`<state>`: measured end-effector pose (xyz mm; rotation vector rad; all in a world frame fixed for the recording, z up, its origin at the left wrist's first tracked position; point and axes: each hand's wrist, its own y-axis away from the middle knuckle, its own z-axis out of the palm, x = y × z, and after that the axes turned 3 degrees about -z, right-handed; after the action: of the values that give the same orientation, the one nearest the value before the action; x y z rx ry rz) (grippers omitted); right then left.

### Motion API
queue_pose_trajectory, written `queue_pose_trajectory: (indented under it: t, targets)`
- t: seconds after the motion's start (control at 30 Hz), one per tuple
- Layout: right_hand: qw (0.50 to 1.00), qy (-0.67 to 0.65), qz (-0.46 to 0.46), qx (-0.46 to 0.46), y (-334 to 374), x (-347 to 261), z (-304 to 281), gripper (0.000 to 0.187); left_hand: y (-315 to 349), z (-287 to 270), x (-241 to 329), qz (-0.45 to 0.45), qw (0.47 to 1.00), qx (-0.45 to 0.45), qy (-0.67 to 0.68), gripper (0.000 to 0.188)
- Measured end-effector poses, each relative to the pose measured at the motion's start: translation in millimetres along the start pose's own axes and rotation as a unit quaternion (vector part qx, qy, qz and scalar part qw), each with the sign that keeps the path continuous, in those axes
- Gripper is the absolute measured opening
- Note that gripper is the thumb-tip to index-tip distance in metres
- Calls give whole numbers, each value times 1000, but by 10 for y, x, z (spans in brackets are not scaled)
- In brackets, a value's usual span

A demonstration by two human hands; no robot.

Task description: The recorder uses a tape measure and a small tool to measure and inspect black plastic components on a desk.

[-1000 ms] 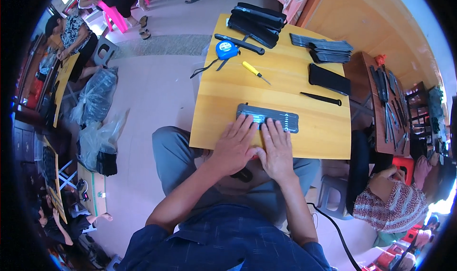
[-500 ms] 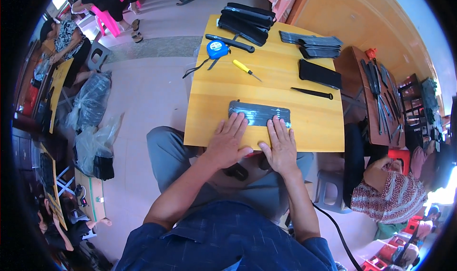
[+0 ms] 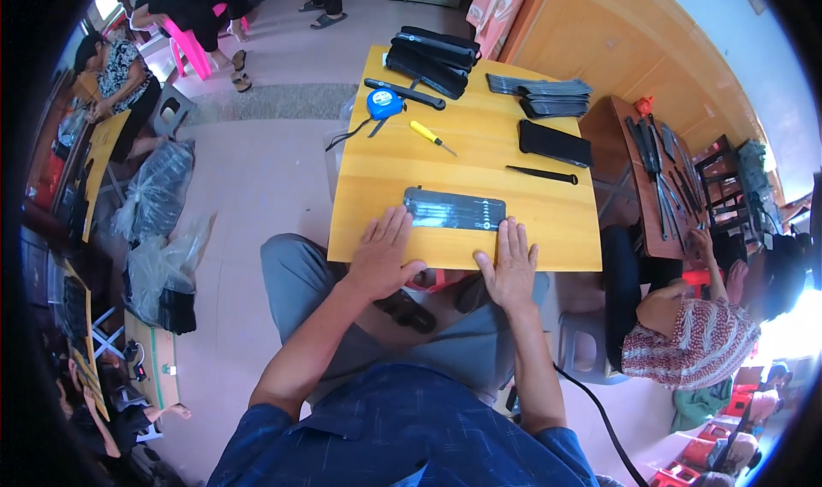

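Note:
A flat, dark packet in glossy clear plastic [image 3: 454, 210] lies lengthwise near the front of the yellow wooden table [image 3: 377, 175]. My left hand [image 3: 383, 252] rests flat on the tabletop, fingers stretched out, its fingertips at the packet's lower left corner. Opposite it, my right hand [image 3: 511, 264] lies flat with its fingertips at the lower right corner. Neither hand grips anything. Beyond the packet are a yellow-handled screwdriver [image 3: 432, 138], a blue tape measure [image 3: 384, 104] with a black wrist cord, and a thin black strap [image 3: 542, 175].
Black pouches [image 3: 434, 55], a black bar-shaped tool [image 3: 404, 94], stacked plastic-wrapped packets [image 3: 548, 95] and a black pouch [image 3: 555, 143] sit farther back. A brown side table [image 3: 638, 157] with dark strips and a seated person in a patterned top [image 3: 689, 341] are at right. Plastic bags [image 3: 158, 192] stand at left.
Both hands have come off the packet's face, drawing outward and toward me to its lower corners. The packet stays flat on the table. The whole view has shifted slightly.

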<state>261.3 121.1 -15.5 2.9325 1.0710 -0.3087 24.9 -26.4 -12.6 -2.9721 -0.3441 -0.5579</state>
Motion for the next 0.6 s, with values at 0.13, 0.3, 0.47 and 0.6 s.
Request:
queue_pose_trajectory:
  t: [0.13,0.3,0.47,0.6]
  targets:
    - [1000,-4,15,-5,0,-33,8,83,23,-2,-4,-13,1000,-1,-14,90]
    - [999,-9,-5,40,-7,-218,-26,83,63,-25,22,-1,1000,22,-9,92]
    - [977,-87,-194,29,-105,-718,-5,84,56,86,91,43,998,38,0,91]
    - [976,-64,-207,-27,-169,-792,99,82,-10,160,44,42,997,17,-63,91]
